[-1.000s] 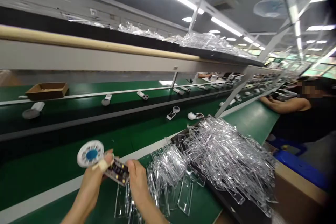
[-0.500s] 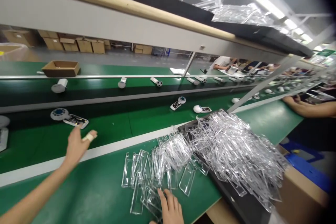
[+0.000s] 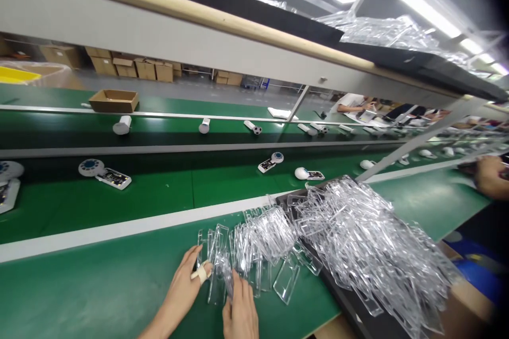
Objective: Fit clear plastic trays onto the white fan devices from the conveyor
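Note:
My left hand (image 3: 183, 287), a pale bandage on its thumb, is at the left end of a row of clear plastic frames (image 3: 217, 241). Its thumb and forefinger are apart, beside the nearest pieces. Close by, my right hand (image 3: 242, 308) is closed on a few clear plastic frames (image 3: 227, 274), tilted upright between thumb and fingers. More frames lie stacked in a leaning row (image 3: 270, 233) to the right. One loose frame (image 3: 287, 279) lies flat on the green worktop (image 3: 99, 286).
A large heap of clear frames (image 3: 369, 243) fills a black tray (image 3: 338, 296) at right. White devices with exposed circuit boards (image 3: 114, 178) lie along the green belt (image 3: 170, 190). A slanted post (image 3: 413, 130) and an overhead shelf stand in front. A co-worker's hand (image 3: 491, 176) is far right.
My left hand has moved right, from beside a device on the belt to the clear frames. My right hand has closed on some frames and shifted slightly left. The view has turned a little left.

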`<action>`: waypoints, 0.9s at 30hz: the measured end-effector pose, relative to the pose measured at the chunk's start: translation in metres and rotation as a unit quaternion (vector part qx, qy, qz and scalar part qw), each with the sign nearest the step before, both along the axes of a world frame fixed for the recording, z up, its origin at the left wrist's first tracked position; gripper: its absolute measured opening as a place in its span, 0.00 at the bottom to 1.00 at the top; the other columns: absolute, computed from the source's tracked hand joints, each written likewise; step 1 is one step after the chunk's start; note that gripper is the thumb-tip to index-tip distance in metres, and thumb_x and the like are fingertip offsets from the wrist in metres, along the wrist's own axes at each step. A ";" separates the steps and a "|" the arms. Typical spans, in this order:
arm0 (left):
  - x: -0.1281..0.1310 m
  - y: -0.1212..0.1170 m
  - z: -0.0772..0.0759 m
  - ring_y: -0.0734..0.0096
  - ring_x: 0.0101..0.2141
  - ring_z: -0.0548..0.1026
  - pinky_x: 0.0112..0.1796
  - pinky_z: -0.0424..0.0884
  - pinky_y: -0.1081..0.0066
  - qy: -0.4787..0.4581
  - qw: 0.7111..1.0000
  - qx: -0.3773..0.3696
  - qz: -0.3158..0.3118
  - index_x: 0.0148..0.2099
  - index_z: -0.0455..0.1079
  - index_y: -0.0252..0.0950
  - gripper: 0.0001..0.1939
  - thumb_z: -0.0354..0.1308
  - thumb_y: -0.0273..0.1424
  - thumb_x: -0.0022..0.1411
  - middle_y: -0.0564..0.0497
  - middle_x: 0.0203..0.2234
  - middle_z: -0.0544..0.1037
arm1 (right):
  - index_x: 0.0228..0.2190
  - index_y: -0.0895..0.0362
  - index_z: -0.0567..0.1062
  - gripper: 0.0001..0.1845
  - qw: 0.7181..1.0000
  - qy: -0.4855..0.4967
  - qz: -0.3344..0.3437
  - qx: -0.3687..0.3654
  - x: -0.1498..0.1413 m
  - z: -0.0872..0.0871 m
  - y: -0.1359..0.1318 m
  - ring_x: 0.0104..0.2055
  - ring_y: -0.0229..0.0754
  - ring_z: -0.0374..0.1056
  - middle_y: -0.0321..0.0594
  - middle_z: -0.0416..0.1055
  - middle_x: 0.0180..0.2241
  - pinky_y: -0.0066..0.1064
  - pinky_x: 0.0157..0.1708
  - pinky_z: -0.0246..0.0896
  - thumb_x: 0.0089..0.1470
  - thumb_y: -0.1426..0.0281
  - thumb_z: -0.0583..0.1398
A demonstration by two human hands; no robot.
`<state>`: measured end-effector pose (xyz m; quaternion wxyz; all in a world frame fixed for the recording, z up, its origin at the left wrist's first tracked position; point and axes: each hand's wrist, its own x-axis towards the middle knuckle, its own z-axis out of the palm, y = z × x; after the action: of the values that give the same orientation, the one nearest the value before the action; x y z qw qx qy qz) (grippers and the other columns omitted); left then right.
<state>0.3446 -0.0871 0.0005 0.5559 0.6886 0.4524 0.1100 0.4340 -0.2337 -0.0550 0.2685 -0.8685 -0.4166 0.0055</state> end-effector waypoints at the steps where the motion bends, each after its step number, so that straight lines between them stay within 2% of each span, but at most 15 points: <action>1: 0.000 -0.002 -0.002 0.53 0.59 0.57 0.57 0.55 0.60 0.002 1.000 -0.005 0.000 0.58 0.61 0.29 0.32 0.50 0.45 0.56 0.38 0.60 0.58 | 0.56 0.52 0.56 0.28 1.000 0.006 0.002 0.014 -0.001 0.004 0.008 0.45 0.48 0.66 0.45 0.67 0.44 0.36 0.41 0.65 0.54 0.78 0.46; 5: 0.002 -0.009 -0.007 0.52 0.58 0.59 0.55 0.59 0.61 -0.009 1.000 -0.023 0.008 0.56 0.64 0.30 0.31 0.53 0.44 0.54 0.38 0.61 0.56 | 0.54 0.57 0.60 0.26 1.000 0.004 -0.001 0.014 0.004 0.024 0.042 0.46 0.51 0.65 0.48 0.68 0.43 0.40 0.43 0.63 0.54 0.78 0.45; 9: 0.010 -0.014 -0.004 0.52 0.60 0.57 0.57 0.56 0.62 -0.013 0.999 -0.029 0.010 0.57 0.63 0.27 0.32 0.51 0.43 0.54 0.36 0.61 0.54 | 0.51 0.65 0.65 0.24 0.998 -0.027 -0.033 -0.037 0.014 0.040 0.069 0.41 0.55 0.66 0.54 0.68 0.39 0.44 0.38 0.64 0.52 0.77 0.45; 12: 0.014 -0.013 -0.001 0.52 0.60 0.56 0.58 0.54 0.61 -0.027 0.999 -0.032 0.003 0.56 0.63 0.25 0.32 0.49 0.43 0.56 0.34 0.61 0.55 | 0.49 0.67 0.67 0.22 0.997 -0.042 -0.043 -0.056 0.022 0.045 0.077 0.39 0.56 0.67 0.55 0.69 0.37 0.44 0.36 0.64 0.57 0.70 0.46; 14: 0.015 -0.011 -0.001 0.52 0.60 0.56 0.58 0.54 0.60 -0.041 0.998 -0.040 -0.003 0.57 0.63 0.26 0.32 0.50 0.42 0.56 0.34 0.62 0.54 | 0.49 0.67 0.68 0.24 0.997 -0.018 -0.045 -0.055 0.025 0.045 0.077 0.39 0.55 0.67 0.55 0.69 0.37 0.43 0.36 0.65 0.59 0.65 0.45; 18: 0.013 -0.009 -0.007 0.53 0.60 0.56 0.58 0.54 0.60 -0.061 0.997 -0.055 0.007 0.56 0.63 0.30 0.31 0.53 0.44 0.54 0.37 0.61 0.57 | 0.48 0.70 0.68 0.25 0.995 0.060 -0.048 -0.066 0.031 0.046 0.076 0.44 0.58 0.67 0.59 0.69 0.40 0.47 0.41 0.64 0.56 0.67 0.48; 21: 0.010 -0.006 -0.010 0.53 0.58 0.60 0.55 0.59 0.60 -0.077 0.994 -0.071 0.022 0.56 0.61 0.31 0.33 0.52 0.46 0.53 0.37 0.58 0.62 | 0.51 0.69 0.67 0.27 0.991 0.112 -0.065 -0.022 0.039 0.049 0.075 0.49 0.59 0.65 0.60 0.68 0.44 0.49 0.47 0.62 0.51 0.67 0.51; 24: 0.006 0.007 -0.008 0.52 0.57 0.61 0.52 0.63 0.61 -0.074 0.993 -0.066 0.070 0.58 0.58 0.33 0.34 0.50 0.49 0.54 0.38 0.55 0.64 | 0.51 0.63 0.68 0.28 0.980 0.175 -0.063 0.065 0.050 0.054 0.068 0.52 0.57 0.62 0.57 0.67 0.47 0.46 0.47 0.62 0.52 0.61 0.53; 25: 0.007 0.015 -0.006 0.52 0.57 0.61 0.52 0.63 0.61 -0.067 0.992 -0.055 0.090 0.58 0.57 0.34 0.35 0.50 0.50 0.54 0.39 0.55 0.64 | 0.50 0.62 0.69 0.29 0.972 0.207 -0.060 0.095 0.054 0.057 0.065 0.50 0.57 0.64 0.56 0.67 0.47 0.45 0.46 0.63 0.52 0.58 0.53; 27: 0.014 0.037 0.000 0.51 0.57 0.60 0.52 0.63 0.60 -0.049 0.991 -0.033 0.121 0.59 0.55 0.36 0.36 0.48 0.52 0.54 0.39 0.57 0.62 | 0.45 0.61 0.73 0.29 0.940 0.304 -0.066 0.140 0.061 0.064 0.057 0.39 0.53 0.71 0.53 0.71 0.40 0.41 0.39 0.67 0.51 0.53 0.53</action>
<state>0.3585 -0.0501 0.0003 0.5823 0.6042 0.5078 0.1947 0.4947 -0.1766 0.0092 0.5015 -0.8042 -0.2536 0.1936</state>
